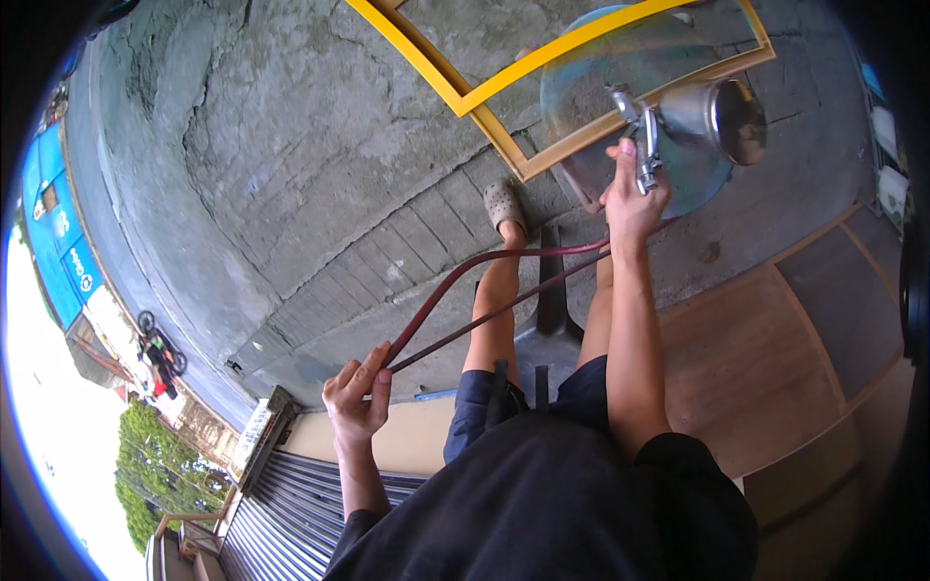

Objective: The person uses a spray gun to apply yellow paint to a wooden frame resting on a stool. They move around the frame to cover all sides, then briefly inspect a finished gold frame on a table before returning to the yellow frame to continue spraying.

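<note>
My right hand (635, 198) grips a metal spray gun (649, 145) by its handle, and a shiny silver cup (693, 116) sits on the gun's right side. Out to the left, my left hand (356, 397) is closed around a dark red hose (450, 278). Two lengths of the hose stretch from there across my legs toward my right hand. Just beyond the gun stands a yellow frame (504, 80) with a duller, tan-yellow lower edge (572, 145). The gun overlaps that edge in view; whether they touch I cannot tell.
Behind the frame is a round, paint-smudged bluish disc (712, 184). Cracked concrete (281, 126) spreads ahead and left. A brown wooden panel (746, 339) stands on my right. A motorcycle (160, 353) is by the road at far left, near blue sheeting (53, 232).
</note>
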The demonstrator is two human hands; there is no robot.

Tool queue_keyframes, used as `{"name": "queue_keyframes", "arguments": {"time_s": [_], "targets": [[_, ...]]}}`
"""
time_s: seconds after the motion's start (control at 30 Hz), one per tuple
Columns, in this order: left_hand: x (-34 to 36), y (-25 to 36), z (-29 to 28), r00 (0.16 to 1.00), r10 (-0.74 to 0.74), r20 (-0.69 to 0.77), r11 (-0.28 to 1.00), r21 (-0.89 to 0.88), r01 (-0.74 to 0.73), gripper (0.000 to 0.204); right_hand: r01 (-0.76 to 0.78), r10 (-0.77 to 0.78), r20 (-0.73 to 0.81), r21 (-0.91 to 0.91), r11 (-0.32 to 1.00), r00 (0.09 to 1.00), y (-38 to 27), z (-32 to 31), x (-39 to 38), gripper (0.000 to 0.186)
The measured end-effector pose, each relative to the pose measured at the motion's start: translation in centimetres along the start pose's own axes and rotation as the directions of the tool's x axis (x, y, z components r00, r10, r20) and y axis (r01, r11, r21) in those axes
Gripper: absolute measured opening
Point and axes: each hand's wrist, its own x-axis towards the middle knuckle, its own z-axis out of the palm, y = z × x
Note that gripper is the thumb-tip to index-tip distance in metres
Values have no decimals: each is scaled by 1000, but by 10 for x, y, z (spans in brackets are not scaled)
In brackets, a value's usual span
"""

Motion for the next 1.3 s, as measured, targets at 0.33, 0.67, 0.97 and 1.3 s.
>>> {"name": "queue_keyframes", "arguments": {"time_s": [0.33, 0.67, 0.97, 1.3], "targets": [[6, -7, -19, 1000, 0, -11, 997, 72, 0, 27, 74, -110, 485, 93, 993, 868, -32, 13, -97, 21], [35, 31, -11, 999, 34, 34, 997, 71, -36, 27, -28, 2, 455, 51, 998, 891, -43, -20, -18, 24], [78, 97, 17, 992, 56, 115, 997, 41, -61, 29, 48, -40, 187, -40, 998, 982, -26, -65, 115, 29], [133, 171, 42, 979, 115, 169, 990, 66, -128, 29, -53, 62, 120, -74, 996, 991, -19, -115, 217, 35]]}}
